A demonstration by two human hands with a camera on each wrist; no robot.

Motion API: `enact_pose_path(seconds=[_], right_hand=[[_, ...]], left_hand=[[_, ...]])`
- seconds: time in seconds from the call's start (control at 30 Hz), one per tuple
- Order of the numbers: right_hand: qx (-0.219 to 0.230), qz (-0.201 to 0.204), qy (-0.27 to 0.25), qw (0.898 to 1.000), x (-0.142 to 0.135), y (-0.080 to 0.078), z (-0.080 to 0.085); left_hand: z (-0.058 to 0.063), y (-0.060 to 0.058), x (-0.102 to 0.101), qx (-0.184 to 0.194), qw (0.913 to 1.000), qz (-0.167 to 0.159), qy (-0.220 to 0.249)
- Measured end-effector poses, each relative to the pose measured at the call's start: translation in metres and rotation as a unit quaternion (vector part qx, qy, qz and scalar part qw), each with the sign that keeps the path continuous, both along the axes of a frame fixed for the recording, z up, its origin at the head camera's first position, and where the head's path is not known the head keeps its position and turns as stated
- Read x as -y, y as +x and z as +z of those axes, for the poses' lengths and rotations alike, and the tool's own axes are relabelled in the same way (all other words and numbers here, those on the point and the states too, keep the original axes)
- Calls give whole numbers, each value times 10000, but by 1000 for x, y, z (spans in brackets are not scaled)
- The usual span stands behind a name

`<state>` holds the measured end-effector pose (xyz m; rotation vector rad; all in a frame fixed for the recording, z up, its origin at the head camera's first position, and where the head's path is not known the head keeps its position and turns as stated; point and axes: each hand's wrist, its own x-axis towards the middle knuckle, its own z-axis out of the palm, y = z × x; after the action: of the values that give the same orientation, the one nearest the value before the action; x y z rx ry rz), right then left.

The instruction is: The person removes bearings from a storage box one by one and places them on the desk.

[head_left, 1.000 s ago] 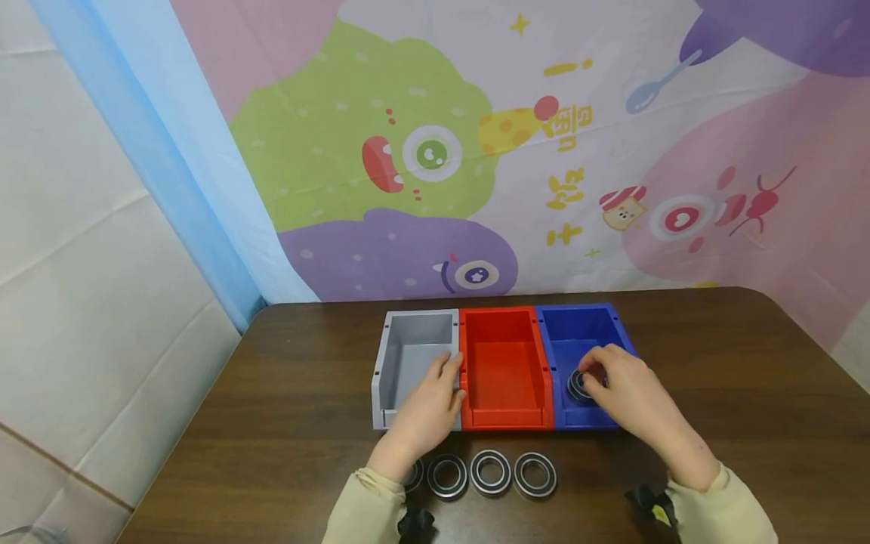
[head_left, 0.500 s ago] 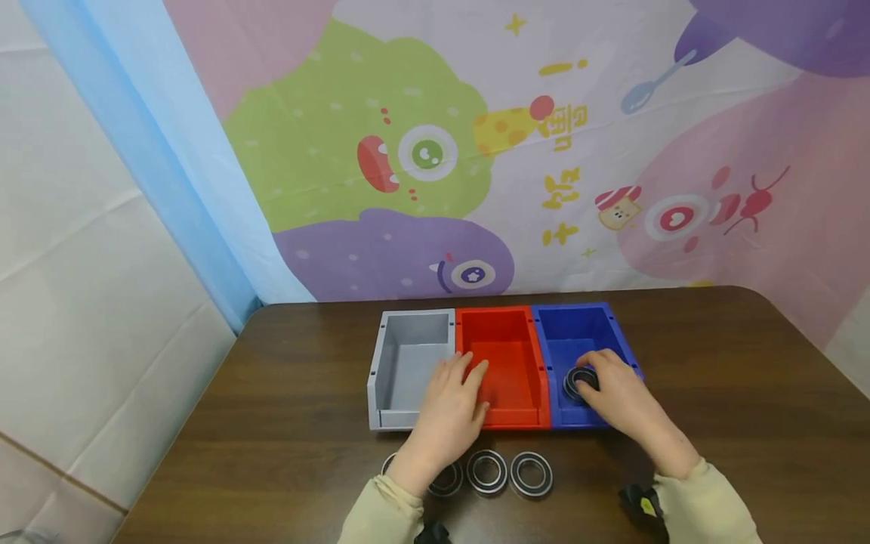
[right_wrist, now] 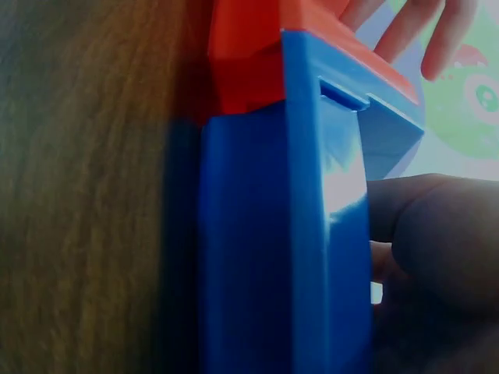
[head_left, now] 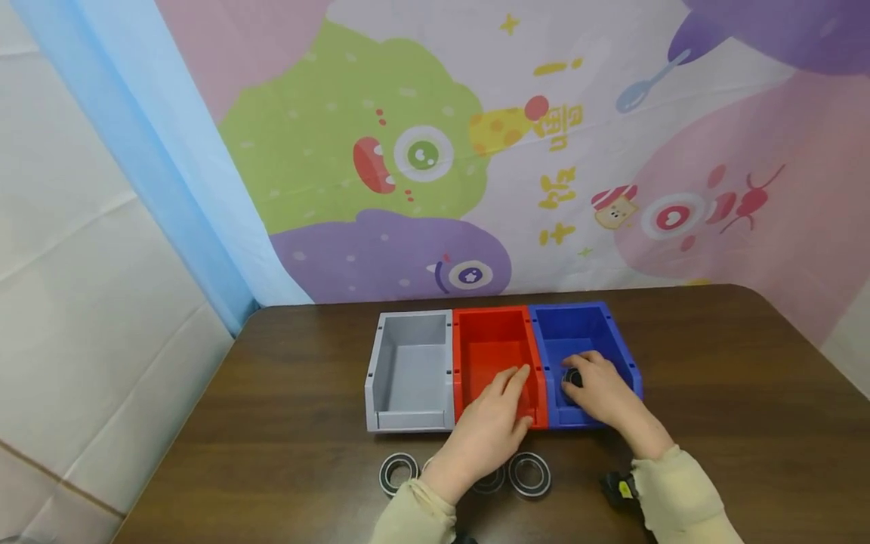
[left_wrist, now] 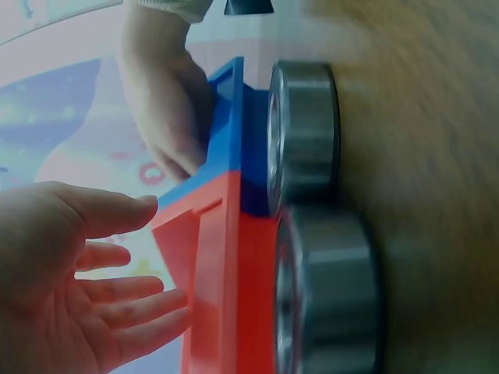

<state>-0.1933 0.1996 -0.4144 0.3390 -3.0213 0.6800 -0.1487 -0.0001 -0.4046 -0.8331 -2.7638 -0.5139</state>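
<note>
My right hand [head_left: 601, 389] reaches into the blue bin [head_left: 628, 363] and pinches a ball bearing [head_left: 571, 384] between thumb and fingers. The hand covers part of that bearing; in the right wrist view the bin's front wall hides it. My left hand [head_left: 491, 427] is held over the front of the red bin [head_left: 489, 321], its fingers extended and holding nothing. Several bearings lie in a row on the table in front of the bins. The leftmost bearing [head_left: 399, 474] and the rightmost bearing [head_left: 529, 475] show fully; my left wrist covers parts of those between.
A grey bin [head_left: 414, 378] adjoins the red one on its left, with nothing inside it. All three bins stand side by side on the brown wooden table [head_left: 292, 423]. A cartoon-printed cloth [head_left: 408, 113] hangs behind the table.
My left hand has moved right, from the edge between the grey and red bins to the red bin's right side. My right hand stays in the blue bin at the bearing.
</note>
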Motion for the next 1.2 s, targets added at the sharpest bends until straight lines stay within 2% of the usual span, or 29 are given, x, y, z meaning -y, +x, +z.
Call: enact_pose_path(seconds=[0.17, 0.47, 0.87, 1.2], right_hand=[[121, -59, 15, 9999, 1, -1, -2], [190, -206, 78, 9996, 4, 1, -1], [138, -423, 102, 9990, 4, 1, -3], [171, -479, 144, 9986, 4, 1, -2]], left_hand=[[-5, 0, -9, 199, 9997, -144, 80], [-11, -3, -14, 421, 9990, -156, -38], [-11, -3, -13, 578, 9979, -245, -176], [-12, -5, -11, 283, 9982, -477, -221]])
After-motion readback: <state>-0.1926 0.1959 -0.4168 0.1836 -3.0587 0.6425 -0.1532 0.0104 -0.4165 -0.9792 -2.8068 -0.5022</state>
